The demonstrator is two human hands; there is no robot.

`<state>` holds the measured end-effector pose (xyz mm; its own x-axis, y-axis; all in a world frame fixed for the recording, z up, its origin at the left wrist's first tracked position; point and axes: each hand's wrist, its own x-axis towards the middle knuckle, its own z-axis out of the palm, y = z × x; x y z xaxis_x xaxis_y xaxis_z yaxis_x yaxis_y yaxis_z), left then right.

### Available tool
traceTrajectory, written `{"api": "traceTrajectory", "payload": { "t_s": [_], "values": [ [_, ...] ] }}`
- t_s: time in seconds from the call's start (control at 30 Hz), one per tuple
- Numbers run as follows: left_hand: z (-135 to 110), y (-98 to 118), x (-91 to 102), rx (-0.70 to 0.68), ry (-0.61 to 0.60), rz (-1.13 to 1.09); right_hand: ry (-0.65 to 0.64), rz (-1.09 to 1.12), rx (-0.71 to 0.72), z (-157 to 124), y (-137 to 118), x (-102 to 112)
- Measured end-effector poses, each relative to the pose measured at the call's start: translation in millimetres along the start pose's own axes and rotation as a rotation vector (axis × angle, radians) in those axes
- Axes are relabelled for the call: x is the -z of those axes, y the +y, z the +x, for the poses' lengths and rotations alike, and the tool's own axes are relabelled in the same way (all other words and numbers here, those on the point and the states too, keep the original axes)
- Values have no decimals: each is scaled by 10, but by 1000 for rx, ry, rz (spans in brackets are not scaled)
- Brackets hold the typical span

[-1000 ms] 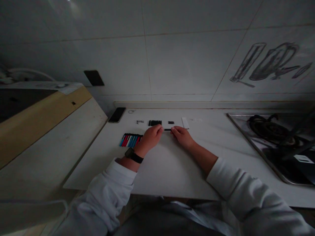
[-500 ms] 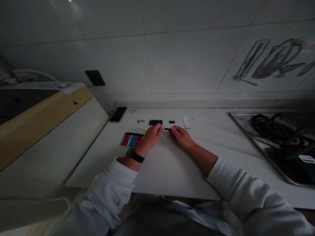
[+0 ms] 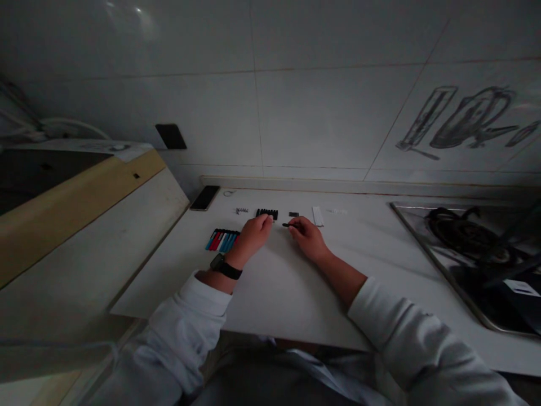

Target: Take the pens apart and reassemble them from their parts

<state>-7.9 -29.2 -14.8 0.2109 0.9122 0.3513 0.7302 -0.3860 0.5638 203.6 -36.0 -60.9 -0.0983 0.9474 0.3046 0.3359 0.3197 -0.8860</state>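
Poking out toward 9 o'clock from the right hand (image 3: 307, 239), a little black stick (image 3: 286, 225) is over the white table (image 3: 296, 293), pinched by that hand's fingertips. The rest of it is hidden in the fingers, and it could slip or twist loose if the pinch goes soft. Across a small gap at 9 o'clock, the left hand (image 3: 256, 230) has thumb and finger pressed together; it is dark there, and I cannot tell if they hold something tiny. If they do, it could fall and roll off. At 10 o'clock, a row of black pieces (image 3: 267, 212) is right by the left fingers, and one bump might mess it up. At 1 o'clock, a small dark piece (image 3: 293, 214) could get nudged by the right hand. Farther out, between 8 and 9 o'clock, the left wrist is beside the colored sticks (image 3: 222, 241) and might drag them.
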Motion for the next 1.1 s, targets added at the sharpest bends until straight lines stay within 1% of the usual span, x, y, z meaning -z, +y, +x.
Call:
{"api": "traceTrajectory", "payload": {
  "t_s": [0.1, 0.17, 0.27, 0.33, 0.43, 0.6, 0.73, 0.87, 1.1],
  "values": [
    [132, -177, 284, -6, 24, 123, -17, -5, -15, 3, 32, 5],
    [237, -339, 500, -69, 26, 267, -31, -1, -18, 1, 36, 9],
    [384, -588, 745, -117, -47, 467, -46, 13, -21, -3, 37, 3],
    [462, -727, 817, -136, -124, 565, -59, 7, -30, -4, 40, -6],
    [541, -878, 810, -182, -231, 632, -73, -11, -35, -6, 44, -15],
    [588, -994, 704, -214, -310, 589, -79, -29, -25, -6, 43, -10],
    [582, -1038, 661, -196, -331, 566, -92, -29, -23, -6, 31, -9],
    [577, -1086, 654, -196, -323, 557, -102, -13, -28, -4, 43, -16],
    [590, -1109, 654, -226, -330, 629, -112, -30, -21, 3, 80, -16]
  ]
}}
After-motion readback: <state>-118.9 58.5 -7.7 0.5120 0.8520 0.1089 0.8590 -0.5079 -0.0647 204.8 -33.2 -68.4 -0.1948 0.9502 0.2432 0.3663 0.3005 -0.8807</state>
